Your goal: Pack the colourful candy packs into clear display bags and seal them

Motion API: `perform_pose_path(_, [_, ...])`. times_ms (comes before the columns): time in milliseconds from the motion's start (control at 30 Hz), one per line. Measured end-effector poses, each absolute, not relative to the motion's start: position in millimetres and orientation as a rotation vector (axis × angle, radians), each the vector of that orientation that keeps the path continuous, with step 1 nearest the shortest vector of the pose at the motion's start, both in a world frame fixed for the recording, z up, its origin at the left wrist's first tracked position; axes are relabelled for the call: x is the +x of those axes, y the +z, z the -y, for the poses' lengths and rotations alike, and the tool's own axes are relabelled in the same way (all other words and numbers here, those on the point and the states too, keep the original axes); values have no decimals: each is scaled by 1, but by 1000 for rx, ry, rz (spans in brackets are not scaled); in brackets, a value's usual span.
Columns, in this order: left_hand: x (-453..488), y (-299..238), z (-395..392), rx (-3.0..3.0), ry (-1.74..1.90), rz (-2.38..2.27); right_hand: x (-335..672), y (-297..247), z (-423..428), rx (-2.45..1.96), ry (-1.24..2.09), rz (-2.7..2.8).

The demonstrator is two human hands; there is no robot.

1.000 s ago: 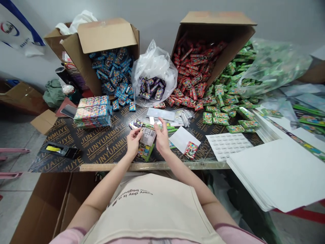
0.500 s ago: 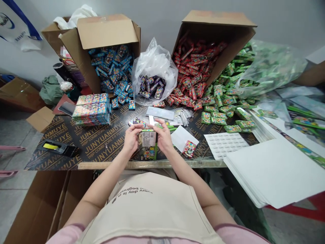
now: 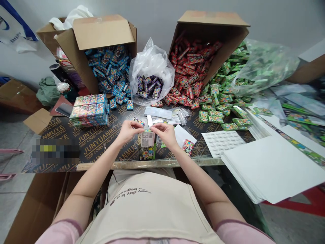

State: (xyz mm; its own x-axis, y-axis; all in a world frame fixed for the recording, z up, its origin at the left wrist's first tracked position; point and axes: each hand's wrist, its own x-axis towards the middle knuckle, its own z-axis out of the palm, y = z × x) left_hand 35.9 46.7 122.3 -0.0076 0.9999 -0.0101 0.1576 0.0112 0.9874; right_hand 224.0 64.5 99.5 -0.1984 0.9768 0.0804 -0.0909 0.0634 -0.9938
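A dark printed box [image 3: 146, 153] with green edges and a pale label panel stands upright near the table's front edge. At its top edge, my left hand [image 3: 130, 131] is closed in a pinch, thumb against forefinger. My right hand [image 3: 165, 133] pinches likewise from the other side, its fingertips close to the left ones. What lies between the fingertips is too small to make out. A white sheet [image 3: 181, 134] and a small red packet [image 3: 188, 146] lie to the right of my right hand.
Blue packets [image 3: 109, 67], purple packets [image 3: 149, 88], red packets [image 3: 189, 67] and green packets [image 3: 215, 117] fill the back. Stacked boxes [image 3: 88, 110] stand left. A label sheet [image 3: 223, 143] and white card sheets [image 3: 274, 166] lie right. A blurred-out patch [image 3: 54, 150] covers the left front.
My hands have moved from the box's top corners inward, and their fingertips now pinch close together at the middle of its top edge. The view has shifted slightly.
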Motion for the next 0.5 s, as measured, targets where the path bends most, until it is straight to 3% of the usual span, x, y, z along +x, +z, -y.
perform_pose_path(267, [40, 125, -31, 1996, 1171, -1299, 237, 101, -57, -984, 1263, 1522])
perform_pose_path(500, [45, 117, -27, 2360, 999, -1241, 281, 76, -82, -964, 1217, 1717])
